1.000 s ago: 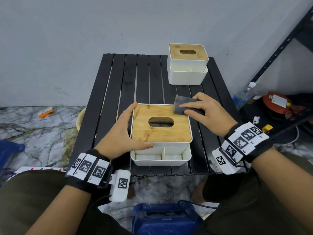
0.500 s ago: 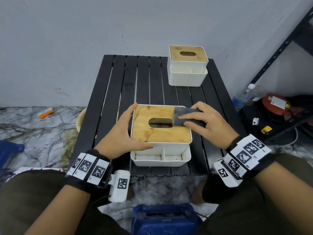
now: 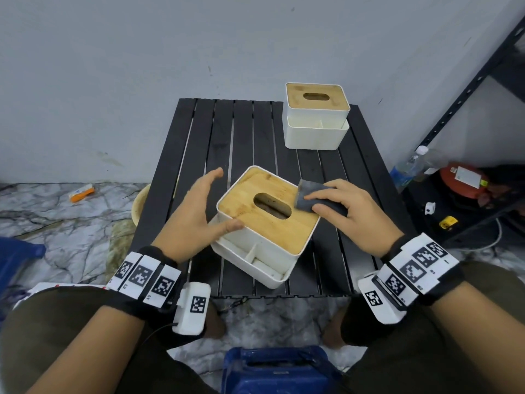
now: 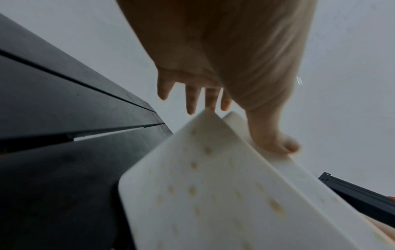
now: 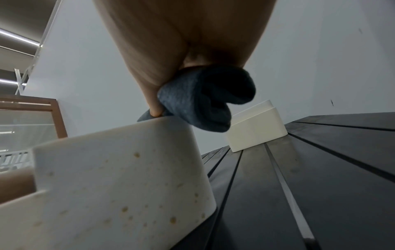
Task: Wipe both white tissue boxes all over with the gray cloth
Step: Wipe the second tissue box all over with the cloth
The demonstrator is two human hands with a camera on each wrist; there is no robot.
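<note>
The near white tissue box (image 3: 284, 234), with a wooden lid and a slot, sits askew on the black slatted table (image 3: 241, 143). My left hand (image 3: 210, 206) is at its left corner, fingers straight and apart, with the thumb against the white wall. In the left wrist view the thumb (image 4: 282, 145) rests on the box's (image 4: 213, 194) edge. My right hand (image 3: 349, 214) holds the folded gray cloth (image 3: 309, 197) and presses it on the lid's right edge. The cloth (image 5: 205, 99) is bunched in that palm above the spotted box wall (image 5: 119, 186). The second box (image 3: 315, 132) stands at the back right.
A wall runs behind the table. To the right are a black metal shelf (image 3: 454, 109), a plastic bottle (image 3: 406, 169) and a red object (image 3: 463, 180). A blue container (image 3: 278, 368) sits between my knees, and a round basin (image 3: 139, 203) shows left of the table.
The near box has turned clockwise, so its tray side now faces lower left. My left fingers have come off its left side and straightened. The cloth stays on the lid's right part.
</note>
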